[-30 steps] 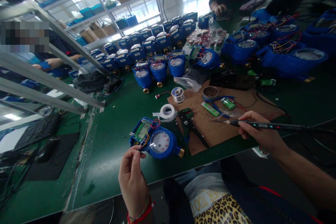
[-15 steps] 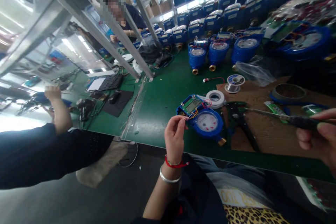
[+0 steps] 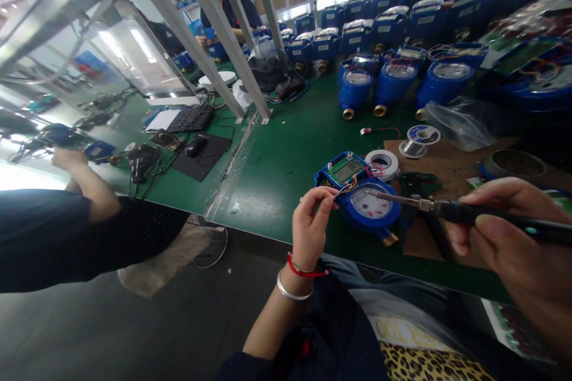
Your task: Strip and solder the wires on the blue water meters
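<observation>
A blue water meter [image 3: 364,202] with an open green circuit board and coloured wires lies near the front edge of the green table [image 3: 286,161]. My left hand [image 3: 310,229] pinches a thin strand of solder wire just left of the meter's wires. My right hand [image 3: 513,238] grips a black soldering iron [image 3: 447,209]; its metal tip points left over the meter's dial, close to the wires.
A white tape roll [image 3: 383,162], a solder spool [image 3: 415,140], black pliers and a cardboard mat lie behind the meter. Rows of blue meters [image 3: 393,80] fill the back. A seated co-worker's arm [image 3: 80,214] is at left; keyboard [image 3: 190,119], mouse and metal frame posts stand left.
The view swung left and then settled. My right hand brought the soldering iron's tip leftwards over the meter's dial. My left hand keeps pinching the strand beside the meter.
</observation>
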Motion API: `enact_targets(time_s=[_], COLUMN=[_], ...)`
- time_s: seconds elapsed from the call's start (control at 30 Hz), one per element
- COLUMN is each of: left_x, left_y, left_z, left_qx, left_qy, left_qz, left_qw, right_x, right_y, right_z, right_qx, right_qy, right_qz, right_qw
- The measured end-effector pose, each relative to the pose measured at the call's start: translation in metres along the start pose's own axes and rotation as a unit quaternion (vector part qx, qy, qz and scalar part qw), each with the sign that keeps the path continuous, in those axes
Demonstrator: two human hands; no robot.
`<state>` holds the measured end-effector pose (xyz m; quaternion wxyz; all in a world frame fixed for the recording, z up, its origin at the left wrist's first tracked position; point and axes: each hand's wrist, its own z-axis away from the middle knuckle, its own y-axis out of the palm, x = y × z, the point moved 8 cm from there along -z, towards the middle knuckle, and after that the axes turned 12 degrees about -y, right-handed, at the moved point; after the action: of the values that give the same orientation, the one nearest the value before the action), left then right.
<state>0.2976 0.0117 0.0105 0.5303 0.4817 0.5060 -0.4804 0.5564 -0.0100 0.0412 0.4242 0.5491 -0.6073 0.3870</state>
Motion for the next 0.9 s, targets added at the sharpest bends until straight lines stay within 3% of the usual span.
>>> enact_targets(time_s=[0.1,0.3,0.9], left_x=[0.000,0.001,0.000], left_y=[0.000,0.000,0.000], left_z=[-0.001,-0.003,-0.004], left_qx=[0.006,0.012,0.018], left_qy=[0.003,0.003,-0.010], left_qz=[0.001,0.007,0.000], left_qw=[1.000,1.000,1.000], right_x=[0.005,0.004,0.001], right_y=[0.019,0.036,0.040], right_z=[-0.003,-0.007,-0.010], right_qx=[0.065,0.103,0.113], right_qy=[-0.030,-0.049,-0.059], right_qz=[-0.003,-0.007,0.017], right_qw=[0.997,0.994,0.992])
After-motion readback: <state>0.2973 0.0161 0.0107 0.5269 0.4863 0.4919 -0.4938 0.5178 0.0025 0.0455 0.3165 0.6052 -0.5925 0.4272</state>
